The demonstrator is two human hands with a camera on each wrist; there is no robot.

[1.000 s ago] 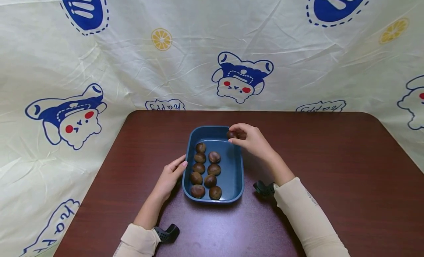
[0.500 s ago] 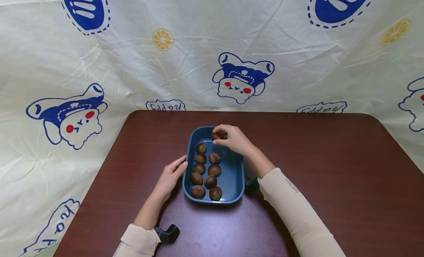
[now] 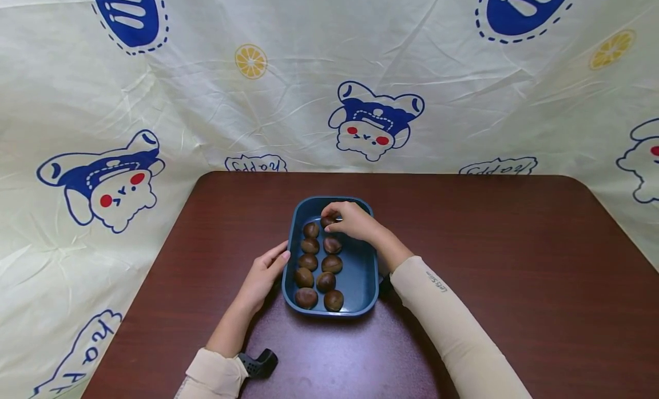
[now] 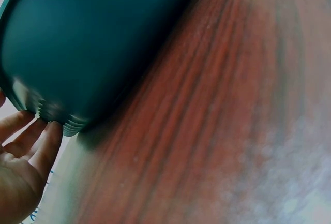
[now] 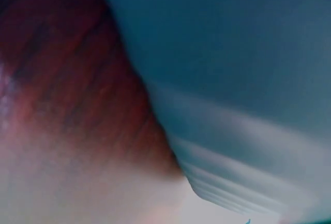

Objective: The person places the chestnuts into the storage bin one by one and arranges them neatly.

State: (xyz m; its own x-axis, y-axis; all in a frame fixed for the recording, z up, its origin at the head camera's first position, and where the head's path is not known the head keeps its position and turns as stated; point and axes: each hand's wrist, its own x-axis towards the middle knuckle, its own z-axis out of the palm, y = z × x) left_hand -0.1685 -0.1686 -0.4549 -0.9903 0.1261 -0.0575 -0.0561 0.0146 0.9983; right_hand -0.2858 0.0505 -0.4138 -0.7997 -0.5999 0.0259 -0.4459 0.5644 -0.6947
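A blue rectangular tray (image 3: 356, 276) stands on the table with chestnuts in two columns, the left column (image 3: 308, 262) and the shorter right column (image 3: 332, 264). Over its far end, my right hand (image 3: 355, 223) pinches a chestnut (image 3: 328, 221) between thumb and fingers, low above the top of the right column. Whether that chestnut touches the tray floor I cannot tell. My left hand (image 3: 261, 282) rests its fairly straight fingers against the tray's left side; the left wrist view shows fingertips (image 4: 53, 128) on the outer wall (image 4: 93, 43). The right wrist view holds only the tray wall (image 5: 217, 58) and table, without the hand.
The dark brown wooden table (image 3: 515, 262) extends around the tray. A pale patterned cloth (image 3: 288, 113) hangs behind it and along the left side. A black wrist device (image 3: 259, 363) sits at the left wrist.
My right hand has carried the chestnut leftward from the tray's far right corner and lowered it toward the top of the right column. The left hand and tray stay put.
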